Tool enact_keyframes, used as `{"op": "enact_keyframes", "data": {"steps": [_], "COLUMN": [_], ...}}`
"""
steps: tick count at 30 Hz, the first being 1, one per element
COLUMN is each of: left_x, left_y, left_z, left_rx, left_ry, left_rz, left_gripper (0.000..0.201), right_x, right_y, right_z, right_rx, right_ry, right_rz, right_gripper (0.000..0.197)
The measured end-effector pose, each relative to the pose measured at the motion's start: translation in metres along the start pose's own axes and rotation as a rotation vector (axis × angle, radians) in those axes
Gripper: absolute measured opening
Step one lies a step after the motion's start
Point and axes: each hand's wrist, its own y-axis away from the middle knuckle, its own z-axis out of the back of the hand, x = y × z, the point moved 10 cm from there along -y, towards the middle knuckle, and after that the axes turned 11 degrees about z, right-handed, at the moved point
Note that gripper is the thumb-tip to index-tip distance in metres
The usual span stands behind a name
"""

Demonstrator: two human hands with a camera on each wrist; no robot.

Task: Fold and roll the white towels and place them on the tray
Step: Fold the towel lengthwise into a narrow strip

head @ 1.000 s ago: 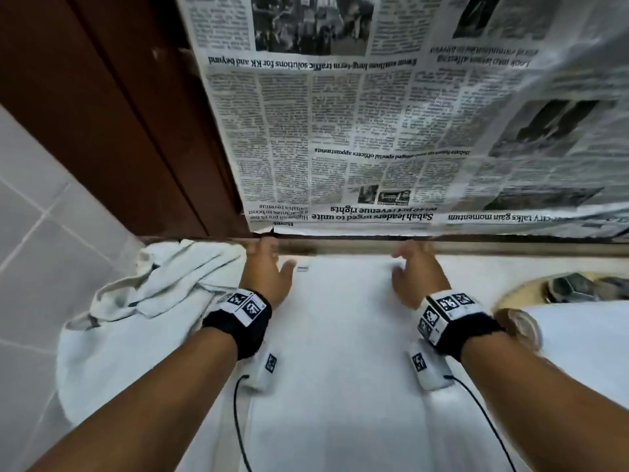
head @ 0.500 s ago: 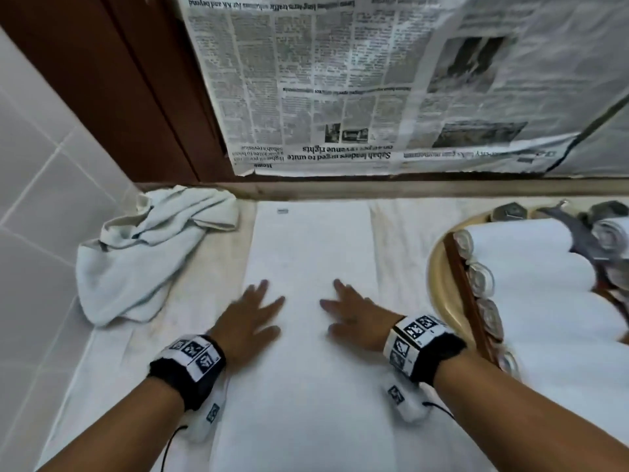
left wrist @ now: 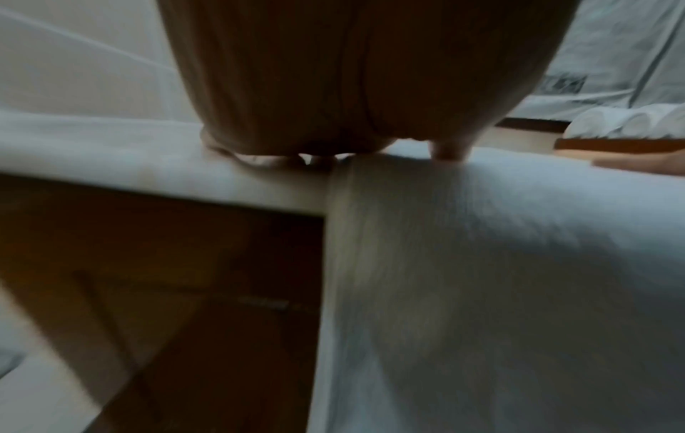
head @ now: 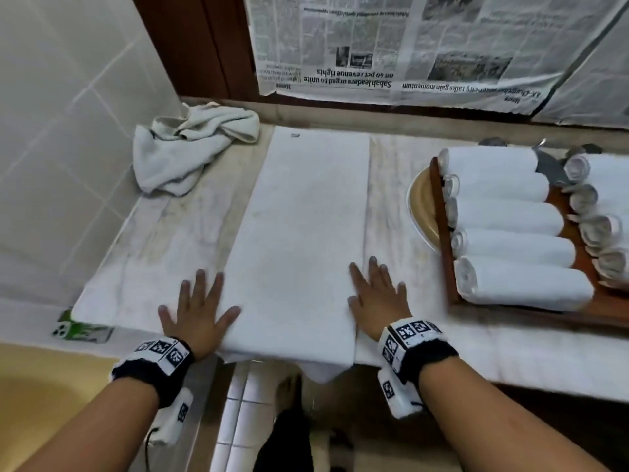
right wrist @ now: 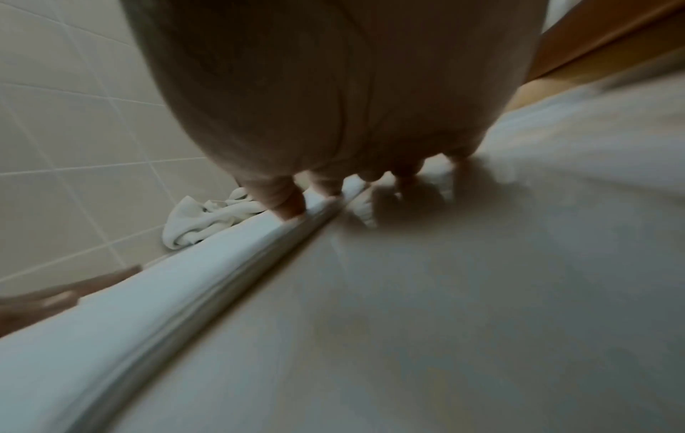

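Folded towel (head: 299, 240): soft, light, limp; you take it at the near end overhanging the table (head: 391, 185).
Left hand (head: 195, 311), right hand (head: 376, 294): your fingers spread flat, pressing its long edges.

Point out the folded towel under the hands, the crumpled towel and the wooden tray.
Folded towel (head: 306, 233), head view: middle of its flat top.
Crumpled towel (head: 183, 148), head view: centre of the heap.
Wooden tray (head: 442, 212), head view: its left rim.

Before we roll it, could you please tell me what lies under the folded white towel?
The folded white towel lies on a white cloth spread over the counter, both hands flat at its near end. Whatever is directly beneath the towel is hidden.
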Motion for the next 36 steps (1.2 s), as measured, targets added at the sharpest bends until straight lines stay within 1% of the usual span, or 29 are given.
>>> {"op": "enact_keyframes", "data": {"steps": [2, 5, 7, 11, 14, 16, 18, 19, 20, 21, 22, 23, 24, 25, 26, 27, 28, 30, 32, 33, 34, 35, 36], "left_x": [0.019, 0.030, 0.029, 0.027, 0.028, 0.036, 0.044, 0.049, 0.054, 0.056, 0.057, 0.058, 0.059, 0.060, 0.056, 0.049, 0.044, 0.041, 0.047, 0.049, 0.053, 0.057, 0.062], "left_y": [0.012, 0.021, 0.022, 0.023, 0.027, 0.033, 0.043, 0.047, 0.053, 0.055, 0.054, 0.051, 0.049, 0.051, 0.055, 0.060, 0.062, 0.070, 0.079, 0.083, 0.088, 0.092, 0.094], "left_z": [-0.009, -0.011, -0.010, -0.008, -0.010, -0.003, 0.013, 0.017, 0.020, 0.018, 0.010, -0.002, -0.015, -0.024, -0.030, -0.033, -0.033, -0.031, -0.031, -0.035, -0.040, -0.047, -0.057], "left_rx": [0.017, 0.014, 0.015, -0.002, -0.084, -0.184, -0.328, -0.376, -0.385, -0.329, -0.235, -0.115, -0.011, 0.073, 0.140, 0.181, 0.194, 0.204, 0.242, 0.285, 0.331, 0.376, 0.416], "left_ry": [-0.004, 0.013, 0.036, 0.070, 0.127, 0.206, 0.281, 0.304, 0.346, 0.410, 0.453, 0.498, 0.565, 0.645, 0.712, 0.748, 0.757, 0.786, 0.809, 0.821, 0.837, 0.843, 0.846], "left_rz": [0.034, 0.024, 0.011, -0.039, -0.096, -0.137, -0.184, -0.169, -0.120, -0.057, 0.014, 0.076, 0.136, 0.170, 0.161, 0.114, 0.057, -0.039, -0.084, -0.095, -0.101, -0.100, -0.091], "left_gripper": [0.072, 0.069, 0.068, 0.066, 0.063, 0.057, 0.042, 0.037, 0.034, 0.037, 0.042, 0.047, 0.053, 0.062, 0.068, 0.066, 0.056, 0.036, 0.029, 0.029, 0.035, 0.046, 0.057], "right_x": [0.005, 0.024, 0.025, 0.025, 0.023, 0.023, 0.026, 0.028, 0.030, 0.032, 0.031, 0.029, 0.024, 0.022, 0.022, 0.024, 0.028, 0.032, 0.036, 0.038, 0.039, 0.040, 0.041], "right_y": [0.020, 0.045, 0.057, 0.064, 0.067, 0.079, 0.105, 0.120, 0.133, 0.141, 0.143, 0.142, 0.137, 0.131, 0.124, 0.117, 0.114, 0.117, 0.126, 0.132, 0.137, 0.141, 0.146], "right_z": [-0.005, -0.035, -0.050, -0.056, -0.056, -0.062, -0.064, -0.067, -0.071, -0.076, -0.083, -0.090, -0.099, -0.105, -0.110, -0.113, -0.112, -0.101, -0.092, -0.091, -0.094, -0.102, -0.111], "right_rx": [-0.045, -0.014, -0.016, -0.102, -0.199, -0.329, -0.564, -0.694, -0.801, -0.869, -0.895, -0.881, -0.831, -0.748, -0.640, -0.549, -0.509, -0.529, -0.529, -0.524, -0.502, -0.460, -0.409], "right_ry": [-0.053, -0.082, -0.069, -0.093, -0.099, -0.167, -0.318, -0.404, -0.483, -0.573, -0.674, -0.782, -0.869, -0.918, -0.943, -0.963, -0.961, -0.884, -0.797, -0.825, -0.911, -1.013, -1.072], "right_rz": [-0.063, -0.037, -0.065, -0.182, -0.252, -0.336, -0.461, -0.537, -0.608, -0.673, -0.733, -0.789, -0.821, -0.810, -0.755, -0.672, -0.590, -0.447, -0.353, -0.323, -0.320, -0.327, -0.339], "right_gripper": [0.069, 0.079, 0.078, 0.074, 0.079, 0.082, 0.081, 0.079, 0.077, 0.075, 0.075, 0.076, 0.075, 0.073, 0.068, 0.061, 0.053, 0.045, 0.041, 0.036, 0.029, 0.024, 0.023]}}
